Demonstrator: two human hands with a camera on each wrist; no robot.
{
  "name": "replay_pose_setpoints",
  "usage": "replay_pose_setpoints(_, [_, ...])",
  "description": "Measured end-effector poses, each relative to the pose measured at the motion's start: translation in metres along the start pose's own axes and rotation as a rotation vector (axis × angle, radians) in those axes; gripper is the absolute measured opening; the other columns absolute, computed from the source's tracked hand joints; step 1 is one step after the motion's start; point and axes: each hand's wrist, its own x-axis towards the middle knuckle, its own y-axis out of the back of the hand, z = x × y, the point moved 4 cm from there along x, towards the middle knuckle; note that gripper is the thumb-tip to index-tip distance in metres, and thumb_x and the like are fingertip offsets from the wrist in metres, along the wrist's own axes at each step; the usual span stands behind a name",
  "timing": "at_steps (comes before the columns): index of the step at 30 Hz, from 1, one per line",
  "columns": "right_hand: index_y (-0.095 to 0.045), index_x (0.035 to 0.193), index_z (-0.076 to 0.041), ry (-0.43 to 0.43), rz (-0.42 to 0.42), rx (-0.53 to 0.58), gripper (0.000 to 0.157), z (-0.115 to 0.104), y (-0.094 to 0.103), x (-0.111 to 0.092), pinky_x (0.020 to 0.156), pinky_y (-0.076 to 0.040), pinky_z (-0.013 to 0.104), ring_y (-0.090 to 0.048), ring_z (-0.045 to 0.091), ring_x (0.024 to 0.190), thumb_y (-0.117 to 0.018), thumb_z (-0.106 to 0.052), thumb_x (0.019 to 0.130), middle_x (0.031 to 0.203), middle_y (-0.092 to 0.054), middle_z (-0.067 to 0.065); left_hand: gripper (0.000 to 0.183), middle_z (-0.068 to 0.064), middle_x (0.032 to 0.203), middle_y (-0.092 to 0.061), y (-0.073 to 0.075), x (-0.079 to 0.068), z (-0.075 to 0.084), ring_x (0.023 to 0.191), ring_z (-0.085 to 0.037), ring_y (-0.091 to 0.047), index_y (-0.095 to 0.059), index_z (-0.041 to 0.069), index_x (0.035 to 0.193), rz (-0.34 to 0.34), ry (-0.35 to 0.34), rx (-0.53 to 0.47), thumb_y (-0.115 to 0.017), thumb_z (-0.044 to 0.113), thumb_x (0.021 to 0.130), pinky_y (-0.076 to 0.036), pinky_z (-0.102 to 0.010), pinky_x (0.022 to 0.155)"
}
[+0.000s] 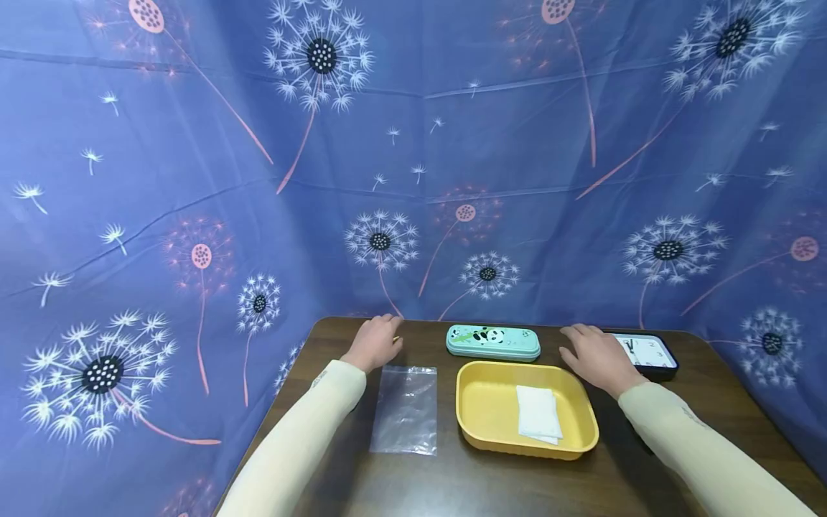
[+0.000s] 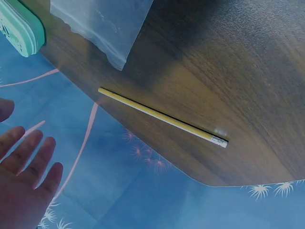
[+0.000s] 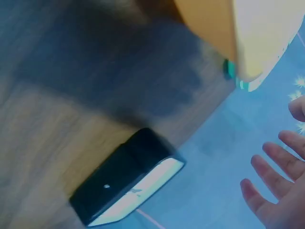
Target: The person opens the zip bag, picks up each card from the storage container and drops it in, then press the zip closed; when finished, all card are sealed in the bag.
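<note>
My left hand (image 1: pixel 375 343) hovers at the table's far left with its fingers loosely extended, holding nothing. Below it in the left wrist view lies a yellow pencil (image 2: pixel 162 116) with a white eraser end, mostly hidden by the hand in the head view. A clear zip bag (image 1: pixel 405 411) lies flat just nearer. On the other side, my right hand (image 1: pixel 601 357) is held with relaxed, spread fingers between a yellow tray (image 1: pixel 481 439) and a black-framed clock (image 1: pixel 660 372). Inside the tray rests a folded white cloth or tissue (image 1: pixel 538 413). Nothing is in the right hand.
A mint-green pencil case (image 1: pixel 493 342) with a panda picture sits behind the tray, near the table's back edge. The brown wooden table (image 1: pixel 446 481) ends at a blue dandelion-print curtain (image 1: pixel 413 143), which hangs behind it and along the sides.
</note>
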Motion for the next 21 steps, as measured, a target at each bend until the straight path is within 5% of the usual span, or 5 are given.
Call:
replay_pose_setpoints(6, [-0.073, 0.111, 0.002, 0.110, 0.077, 0.019, 0.022, -0.028, 0.011, 0.017, 0.071, -0.055, 0.052, -0.069, 0.034, 0.085, -0.074, -0.009, 0.092, 0.099, -0.071, 0.016, 0.004, 0.000, 0.080, -0.066, 0.007, -0.001, -0.006, 0.071, -0.021, -0.064, -0.069, 0.013, 0.089, 0.107, -0.037, 0.018, -0.069, 0.009, 0.089, -0.053, -0.042, 0.068])
replay_pose_setpoints(8, [-0.075, 0.102, -0.002, 0.153, 0.097, 0.031, 0.012, -0.039, 0.013, 0.024, 0.062, -0.053, 0.045, -0.066, 0.025, 0.072, -0.073, -0.004, 0.091, 0.088, -0.070, 0.008, 0.017, 0.005, 0.068, -0.060, 0.008, -0.002, -0.008, 0.060, -0.015, -0.055, -0.063, 0.017, 0.076, 0.120, -0.032, 0.014, -0.067, 0.005, 0.087, -0.049, -0.039, 0.060])
replay_pose_setpoints(16, [-0.076, 0.093, -0.006, 0.208, 0.046, 0.050, 0.010, -0.087, 0.005, 0.054, 0.056, -0.050, 0.036, -0.058, 0.013, 0.062, -0.069, 0.000, 0.091, 0.081, -0.069, 0.002, 0.023, 0.005, 0.071, -0.065, 0.006, -0.008, -0.011, 0.058, -0.013, -0.044, -0.062, 0.018, 0.072, 0.097, -0.024, -0.020, -0.068, 0.001, 0.086, -0.042, -0.036, 0.058])
replay_pose_setpoints(21, [-0.070, 0.081, -0.013, 0.247, 0.039, 0.088, 0.020, -0.120, -0.007, 0.071, 0.053, -0.040, 0.032, -0.047, 0.010, 0.057, -0.064, 0.003, 0.091, 0.072, -0.062, -0.004, 0.042, 0.009, 0.058, -0.033, 0.001, -0.009, -0.014, 0.056, -0.012, -0.026, -0.036, 0.019, 0.065, 0.093, -0.010, -0.016, -0.067, -0.001, 0.084, -0.029, -0.033, 0.055])
